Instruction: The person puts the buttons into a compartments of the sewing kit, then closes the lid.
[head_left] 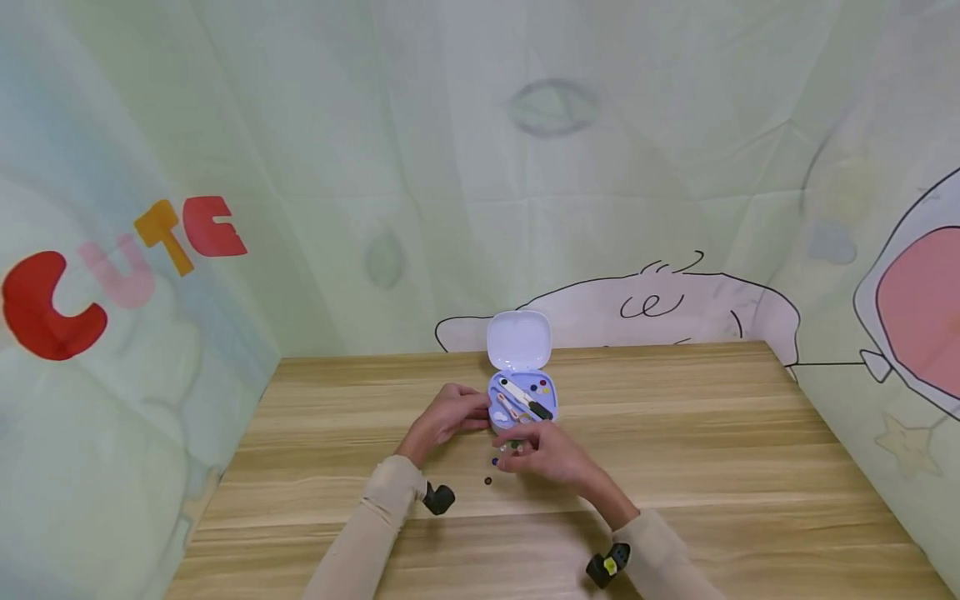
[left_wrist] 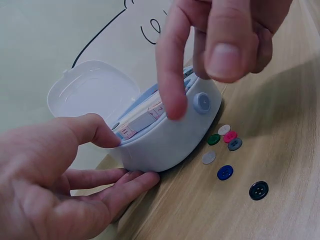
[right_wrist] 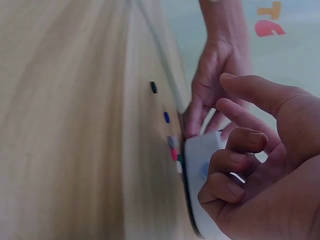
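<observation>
Below centre in the head view: sewing box [left_wrist: 170, 145] standing open, work apparently partway.
Lid [head_left: 520, 338] is standing raised, tools [head_left: 540, 410] are lying inside; seven buttons [left_wrist: 225, 172] are lying loose on the desk [head_left: 337, 433], seemingly outstanding. Box is looking white outside, pale blue within. Left hand [head_left: 452, 412] is gripping its side; right hand [head_left: 551, 452] is reaching across the front, fingers loose, apparently holding nothing.
</observation>
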